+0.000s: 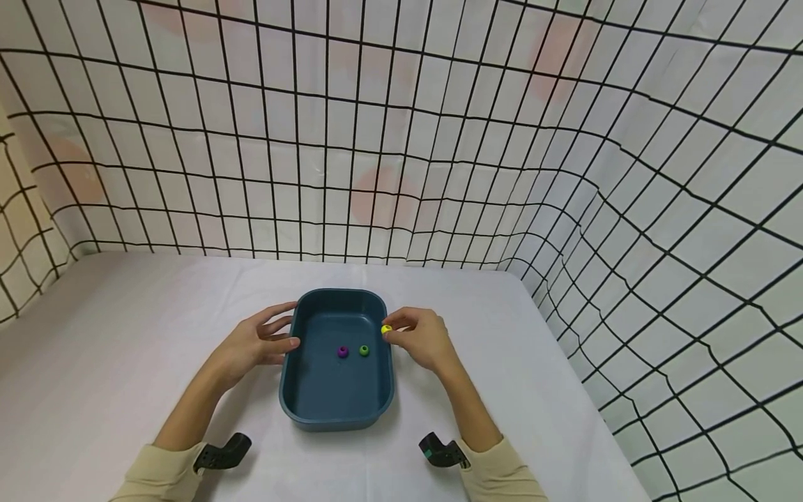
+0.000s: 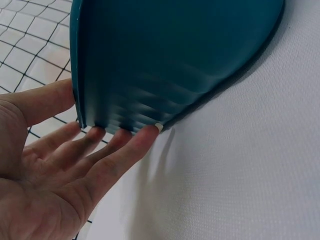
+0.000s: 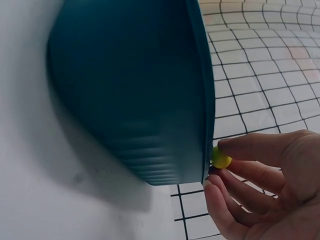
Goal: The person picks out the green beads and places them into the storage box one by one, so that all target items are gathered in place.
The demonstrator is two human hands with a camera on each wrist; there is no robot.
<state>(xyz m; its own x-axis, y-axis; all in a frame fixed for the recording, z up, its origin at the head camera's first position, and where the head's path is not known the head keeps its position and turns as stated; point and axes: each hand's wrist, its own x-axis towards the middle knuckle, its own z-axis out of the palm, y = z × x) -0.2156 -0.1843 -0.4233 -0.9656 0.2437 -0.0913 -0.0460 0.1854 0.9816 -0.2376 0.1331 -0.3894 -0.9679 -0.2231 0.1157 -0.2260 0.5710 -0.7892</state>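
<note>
One yellow bead (image 1: 386, 330) is pinched in your right hand (image 1: 425, 339) at the right rim of the blue tray (image 1: 335, 396); grip lightly but surely. Your left hand (image 1: 252, 345), fingers extended, touches the opposite side: steady it without rolling the purple bead (image 1: 343, 353) or green bead (image 1: 364, 351) inside.
</note>
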